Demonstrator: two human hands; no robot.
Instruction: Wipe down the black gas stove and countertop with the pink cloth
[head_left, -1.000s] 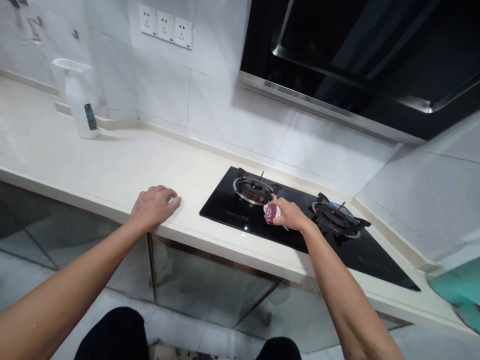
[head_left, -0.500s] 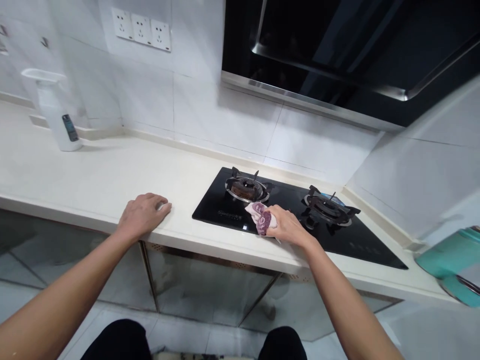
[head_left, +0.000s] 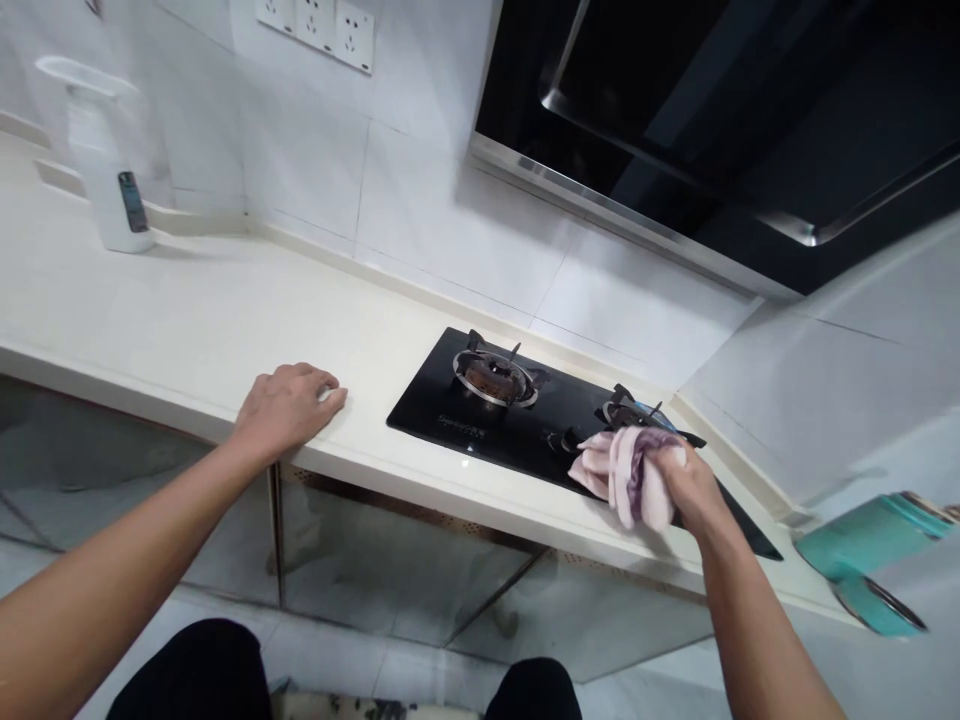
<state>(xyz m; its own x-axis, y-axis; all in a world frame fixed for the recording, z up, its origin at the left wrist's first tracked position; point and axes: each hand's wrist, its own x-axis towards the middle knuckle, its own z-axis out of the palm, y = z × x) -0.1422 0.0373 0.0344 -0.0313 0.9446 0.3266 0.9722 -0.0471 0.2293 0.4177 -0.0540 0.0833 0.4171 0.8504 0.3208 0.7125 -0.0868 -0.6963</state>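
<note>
Pink-and-purple cloth [head_left: 626,475] pinched in your right grip [head_left: 688,482], arm extended; left grip [head_left: 289,405] loosely curled on counter [head_left: 225,320]. Cloth shifted from near left burner [head_left: 495,380] toward right burner [head_left: 621,412].

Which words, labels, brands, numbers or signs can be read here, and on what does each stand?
No text is readable.
Stove: pale lettering near the front edge, too blurred.
White bottle: dark label, print too small.
Wall sockets: tiny marks, too small.
Cloth in the right hand: no letters can be made out.
</note>
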